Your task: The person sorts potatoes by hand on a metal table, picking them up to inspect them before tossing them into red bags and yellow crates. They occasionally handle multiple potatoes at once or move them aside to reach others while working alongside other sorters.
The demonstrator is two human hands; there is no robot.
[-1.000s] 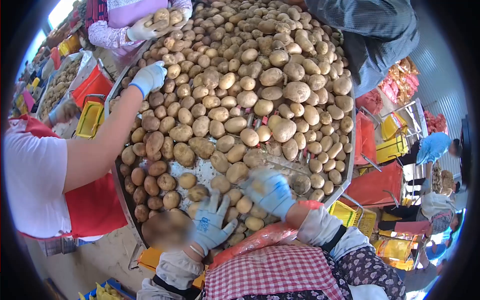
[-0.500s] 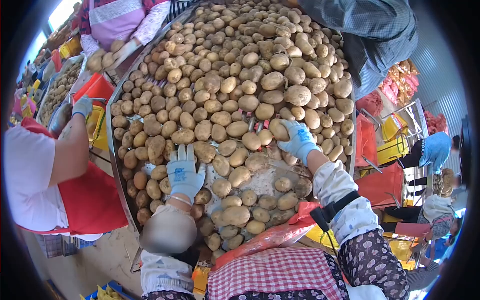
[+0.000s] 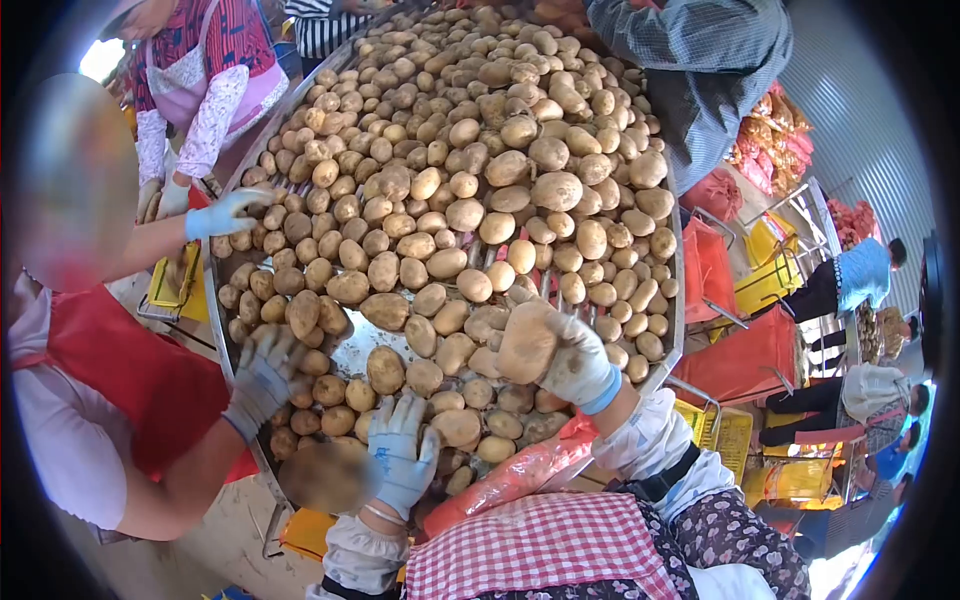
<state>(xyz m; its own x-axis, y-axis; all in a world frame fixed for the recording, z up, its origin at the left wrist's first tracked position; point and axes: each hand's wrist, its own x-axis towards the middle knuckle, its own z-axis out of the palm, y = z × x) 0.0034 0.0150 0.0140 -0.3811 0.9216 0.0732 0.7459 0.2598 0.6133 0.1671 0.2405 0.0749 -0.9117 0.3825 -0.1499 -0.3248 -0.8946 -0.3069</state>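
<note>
My left hand point(image 3: 402, 455), in a light blue glove, lies back up over the potatoes point(image 3: 458, 427) near the front edge, fingers apart and nothing seen in its grip. A blurred brown shape point(image 3: 325, 477) beside its wrist cannot be made out. Further right, my right hand point(image 3: 580, 362) is closed round a large brown potato point(image 3: 527, 343), raised just above the others. Bare metal point(image 3: 365, 345) of the sorting table shows between potatoes left of centre. Red plastic point(image 3: 515, 485) hangs at the front edge.
At the left, a co-worker in a red apron point(image 3: 125, 370) has both gloved hands over the potatoes, one near my left hand. Other people stand at the far side. Red and yellow crates point(image 3: 740, 355) line the right.
My left hand has moved nearer to me, and my right hand has come nearer and turned, now with a large potato. The left co-worker's hands have reached in over the table.
</note>
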